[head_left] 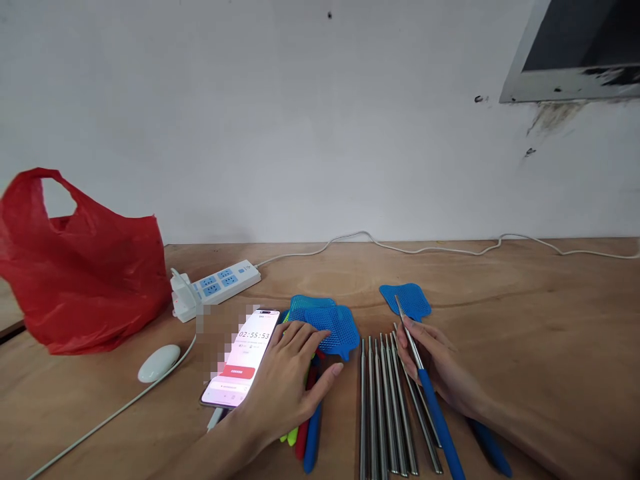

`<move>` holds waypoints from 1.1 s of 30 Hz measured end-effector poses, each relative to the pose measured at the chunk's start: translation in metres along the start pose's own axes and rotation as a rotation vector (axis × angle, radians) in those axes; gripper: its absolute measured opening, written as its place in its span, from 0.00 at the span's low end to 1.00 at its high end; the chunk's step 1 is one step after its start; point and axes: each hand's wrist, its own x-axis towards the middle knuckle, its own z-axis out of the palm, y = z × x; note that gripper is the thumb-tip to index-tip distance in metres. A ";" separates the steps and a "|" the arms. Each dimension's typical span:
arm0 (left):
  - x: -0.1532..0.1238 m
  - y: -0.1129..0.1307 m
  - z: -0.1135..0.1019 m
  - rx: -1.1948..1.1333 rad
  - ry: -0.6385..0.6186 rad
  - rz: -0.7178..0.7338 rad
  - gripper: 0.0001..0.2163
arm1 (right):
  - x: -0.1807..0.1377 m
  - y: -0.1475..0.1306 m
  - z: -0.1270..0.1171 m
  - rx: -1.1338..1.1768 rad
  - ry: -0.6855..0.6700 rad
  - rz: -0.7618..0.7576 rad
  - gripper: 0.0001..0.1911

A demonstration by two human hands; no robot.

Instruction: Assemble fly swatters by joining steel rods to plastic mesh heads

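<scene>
My left hand (290, 370) lies with its fingers spread over a pile of blue mesh fly swatter heads (340, 330). From under it stick out yellow-green, red and blue handles (314, 433). In my right hand (440, 363) is a metal rod with a blue handle (440, 423), pinched by its metal part and pointing away from me. Beside that hand, several bare metal rods (383, 400) lie roughly side by side on the table. A separate blue swatter head (407, 300) rests just beyond it, and another blue handle (490, 447) shows partly behind my right wrist.
A lit phone (243, 357) lies left of my left hand, with a cable plugged in. Farther left are a white mouse-shaped object (159, 364), a white power strip (225, 287) and a red plastic bag (90, 273). A white cord (415, 251) runs along the wall.
</scene>
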 end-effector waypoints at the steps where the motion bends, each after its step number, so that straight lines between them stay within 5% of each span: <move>1: 0.000 0.000 0.000 0.011 -0.003 0.009 0.16 | 0.000 0.000 0.000 0.000 -0.001 -0.001 0.24; 15: -0.003 -0.008 0.010 0.010 -0.070 0.039 0.10 | -0.001 0.003 -0.001 0.022 -0.023 -0.004 0.22; 33: 0.001 -0.010 0.009 -0.087 -0.073 0.006 0.15 | -0.003 -0.002 0.007 0.006 0.000 0.030 0.25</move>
